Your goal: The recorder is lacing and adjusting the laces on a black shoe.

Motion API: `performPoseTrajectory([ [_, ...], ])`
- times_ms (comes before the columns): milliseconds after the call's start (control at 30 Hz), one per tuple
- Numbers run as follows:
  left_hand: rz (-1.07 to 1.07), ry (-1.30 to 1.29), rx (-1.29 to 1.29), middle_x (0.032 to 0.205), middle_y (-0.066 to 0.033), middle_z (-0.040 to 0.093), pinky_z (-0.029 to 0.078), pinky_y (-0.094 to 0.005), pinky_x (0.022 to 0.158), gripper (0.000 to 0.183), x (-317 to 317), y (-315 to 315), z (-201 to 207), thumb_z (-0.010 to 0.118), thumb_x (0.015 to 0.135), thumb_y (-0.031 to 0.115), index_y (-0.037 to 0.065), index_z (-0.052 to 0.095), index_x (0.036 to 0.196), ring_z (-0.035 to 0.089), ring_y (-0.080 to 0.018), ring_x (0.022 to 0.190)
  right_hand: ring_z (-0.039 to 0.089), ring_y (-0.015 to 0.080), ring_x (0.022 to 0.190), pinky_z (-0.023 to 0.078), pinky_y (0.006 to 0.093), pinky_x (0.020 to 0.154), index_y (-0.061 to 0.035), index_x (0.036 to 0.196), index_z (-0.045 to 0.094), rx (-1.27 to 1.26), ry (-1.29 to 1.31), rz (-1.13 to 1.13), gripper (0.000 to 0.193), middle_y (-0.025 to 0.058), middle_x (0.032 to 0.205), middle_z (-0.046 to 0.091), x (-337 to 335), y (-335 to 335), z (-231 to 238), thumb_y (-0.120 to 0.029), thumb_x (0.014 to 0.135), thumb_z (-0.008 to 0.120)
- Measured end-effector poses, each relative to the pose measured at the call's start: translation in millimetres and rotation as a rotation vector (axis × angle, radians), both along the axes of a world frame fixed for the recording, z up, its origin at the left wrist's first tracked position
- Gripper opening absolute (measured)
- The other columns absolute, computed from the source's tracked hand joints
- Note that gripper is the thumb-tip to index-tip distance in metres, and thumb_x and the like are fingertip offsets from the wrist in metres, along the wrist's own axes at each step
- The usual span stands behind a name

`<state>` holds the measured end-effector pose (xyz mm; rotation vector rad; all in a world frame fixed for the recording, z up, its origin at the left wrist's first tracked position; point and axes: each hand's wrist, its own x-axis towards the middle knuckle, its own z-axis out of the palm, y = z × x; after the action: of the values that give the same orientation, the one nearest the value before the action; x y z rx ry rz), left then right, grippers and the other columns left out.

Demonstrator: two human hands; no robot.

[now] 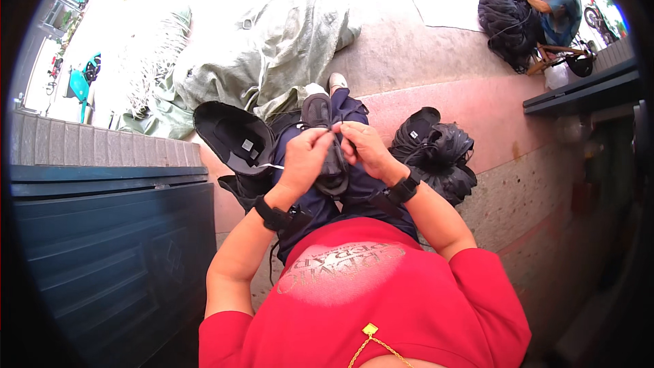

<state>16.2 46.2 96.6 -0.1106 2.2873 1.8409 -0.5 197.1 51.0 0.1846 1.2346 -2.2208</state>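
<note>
A black shoe point(333, 167) lies lengthwise over my lap, its toe end pointing away from me. Above it my left hand point(306, 158) is closed in a pinch, and my right hand point(366, 150) pinches close beside it. The fingertips nearly meet over the middle of the shoe; what they grip is too small to make out. A thin white strip point(271, 165) sticks out beside my left hand. Against my left leg leans a large black shoe point(235, 138) with its opening toward me and a pale label inside.
Several black shoes point(443, 157) are heaped right of my legs. Grey-green sheeting point(238, 75) and a bundle of white cords point(160, 54) lie ahead. Blue panels point(116, 245) stand at my left. A seated person point(560, 13) is at far right beside a dark pile point(507, 24).
</note>
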Motion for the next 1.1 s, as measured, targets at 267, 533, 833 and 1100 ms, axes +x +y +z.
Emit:
performPoseTrajectory([
  [267,0.145,0.149,-0.219,0.063,0.0027,0.053,0.034,-0.0205,0.046,0.020,14,-14,-26,0.054,0.085,0.016,-0.002,0.061,0.083,0.042,-0.0036,0.051,0.048,0.0026,0.069,0.037,0.0171,0.057,-0.0054,0.097,0.061,0.125,-0.016,0.020,0.019,-0.0032,0.081,0.056,1,-28,5,-0.018,0.086,0.051],
  [533,0.164,0.010,-0.102,0.061,0.0015,0.055,0.035,-0.0193,0.047,0.021,16,-11,-26,0.055,0.085,0.018,-0.002,0.062,0.085,0.044,-0.0025,0.053,0.047,0.0045,0.067,0.038,0.0183,0.060,-0.0037,0.097,0.061,0.055,-0.005,-0.028,0.020,-0.0015,0.080,0.056,6,-45,-6,-0.017,0.085,0.052],
  [833,0.032,0.202,-0.497,0.091,-0.0130,0.061,0.045,-0.0288,0.077,0.024,-31,-65,-66,0.052,0.077,0.005,-0.001,0.060,0.098,0.058,-0.0199,0.086,0.054,0.0100,0.078,0.043,0.0231,0.074,0.0001,0.093,0.059,0.181,0.156,-0.091,0.020,0.0035,0.087,0.059,11,-41,-11,-0.016,0.088,0.048],
  [1100,-0.560,0.060,-0.835,0.078,-0.0154,0.062,0.047,-0.0358,0.071,0.025,-96,-87,-114,0.059,0.074,0.017,0.002,0.063,0.093,0.060,-0.0281,0.077,0.054,0.0087,0.074,0.044,0.0226,0.071,-0.0015,0.091,0.053,0.203,0.313,0.096,0.021,0.0030,0.078,0.059,12,-30,16,-0.018,0.092,0.041],
])
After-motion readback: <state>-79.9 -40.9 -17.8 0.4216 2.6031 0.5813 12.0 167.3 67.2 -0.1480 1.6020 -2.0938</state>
